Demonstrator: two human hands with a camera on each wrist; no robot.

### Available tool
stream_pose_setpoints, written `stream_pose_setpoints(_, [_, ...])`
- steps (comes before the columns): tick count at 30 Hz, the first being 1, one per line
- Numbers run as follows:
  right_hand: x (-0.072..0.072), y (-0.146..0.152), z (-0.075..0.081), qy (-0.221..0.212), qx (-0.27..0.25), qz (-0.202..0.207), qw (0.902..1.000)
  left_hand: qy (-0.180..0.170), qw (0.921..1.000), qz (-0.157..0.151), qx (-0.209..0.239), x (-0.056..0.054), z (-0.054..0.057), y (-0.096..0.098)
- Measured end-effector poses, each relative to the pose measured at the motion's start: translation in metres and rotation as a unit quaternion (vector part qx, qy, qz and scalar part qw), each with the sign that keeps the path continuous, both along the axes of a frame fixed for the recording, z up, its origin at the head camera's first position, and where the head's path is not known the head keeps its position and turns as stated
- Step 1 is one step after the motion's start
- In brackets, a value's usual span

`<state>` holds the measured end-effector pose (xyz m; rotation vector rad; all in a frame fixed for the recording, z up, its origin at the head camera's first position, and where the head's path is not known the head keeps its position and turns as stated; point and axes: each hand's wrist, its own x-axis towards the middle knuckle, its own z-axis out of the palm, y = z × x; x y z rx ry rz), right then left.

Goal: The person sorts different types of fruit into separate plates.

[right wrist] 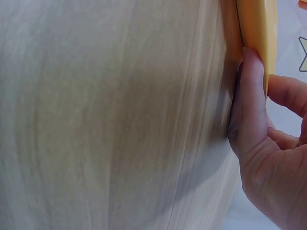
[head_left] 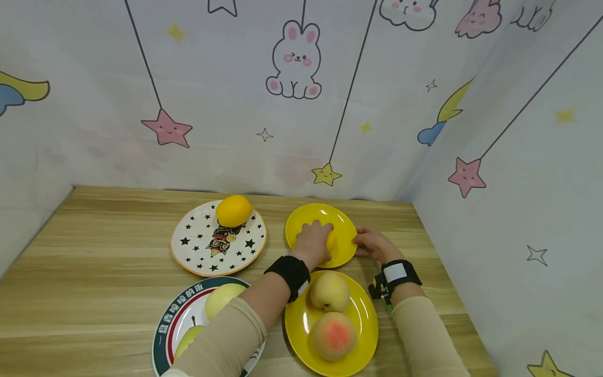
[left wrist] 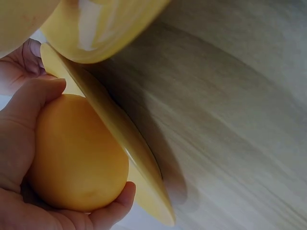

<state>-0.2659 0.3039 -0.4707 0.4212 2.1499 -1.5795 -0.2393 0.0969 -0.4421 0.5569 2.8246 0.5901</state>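
Note:
My left hand (head_left: 314, 242) reaches over the far yellow plate (head_left: 300, 213) and grips a yellow lemon (head_left: 332, 241). In the left wrist view, thumb and fingers curl round the smooth lemon (left wrist: 79, 153), which is right at the plate's inner face. My right hand (head_left: 376, 244) pinches the right rim of the same plate. In the right wrist view, one finger (right wrist: 253, 96) lies under the plate's edge (right wrist: 261, 38) and another digit is on top. Another lemon (head_left: 234, 211) sits on a white star-patterned plate (head_left: 188, 246) to the left.
A nearer yellow plate (head_left: 294, 335) holds a pale yellow pear (head_left: 330, 292) and a peach (head_left: 334, 336). Beside it, a green-rimmed plate (head_left: 162, 335) bears green fruit (head_left: 223, 297), partly hidden by the left sleeve. Printed cloth walls (head_left: 226, 157) border the wooden table (head_left: 94, 251).

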Motion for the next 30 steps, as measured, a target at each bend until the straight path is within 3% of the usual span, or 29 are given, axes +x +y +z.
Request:
stream_pose_setpoints(15, [-0.0011, 0.0008, -0.0013, 0.005, -0.009, 0.007, 0.9999, -0.009, 0.9999, 0.004, 0.005, -0.0004, -0.0023, -0.0011])
stream_pose_setpoints(22, [-0.002, 0.0004, -0.002, -0.003, 0.012, -0.006, 0.9999, 0.011, 0.9999, 0.003, -0.01, -0.0008, -0.0038, -0.0025])
stream_pose_setpoints(30, [-0.0011, -0.0007, -0.0013, -0.003, 0.015, -0.014, 0.9998, 0.047, 0.9982, -0.008, -0.037, 0.0048, 0.0049, -0.0041])
